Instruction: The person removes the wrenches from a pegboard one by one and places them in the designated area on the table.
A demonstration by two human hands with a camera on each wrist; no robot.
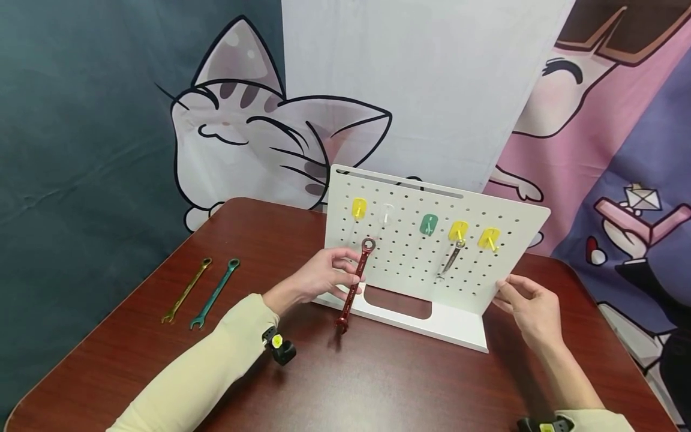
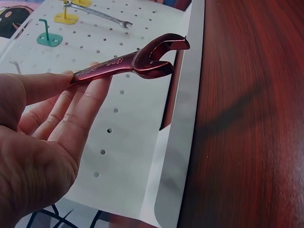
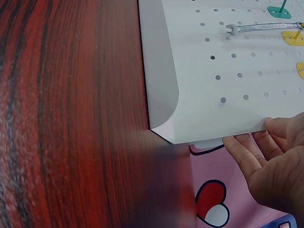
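Note:
My left hand point(image 1: 330, 275) pinches a red combination wrench point(image 1: 354, 288) between thumb and fingers, ring end up, in front of a white pegboard point(image 1: 399, 258). In the left wrist view the wrench's open jaw end point(image 2: 156, 57) points away from the hand. At the pegboard's right edge, my right hand point(image 1: 531, 309) grips the panel, thumb on the front and fingers behind. A silver wrench point(image 1: 451, 259) hangs from a yellow hook point(image 1: 458, 231). On the table at left lie a gold wrench point(image 1: 186, 291) and a teal wrench point(image 1: 215, 294), side by side.
Other hooks on the board are a yellow one point(image 1: 358, 208) at left, a clear one point(image 1: 386, 214), a green one point(image 1: 429, 225) and a yellow one point(image 1: 489, 239) at right. The brown table point(image 1: 410, 384) has rounded corners. Printed cloths point(image 1: 108, 120) hang behind it.

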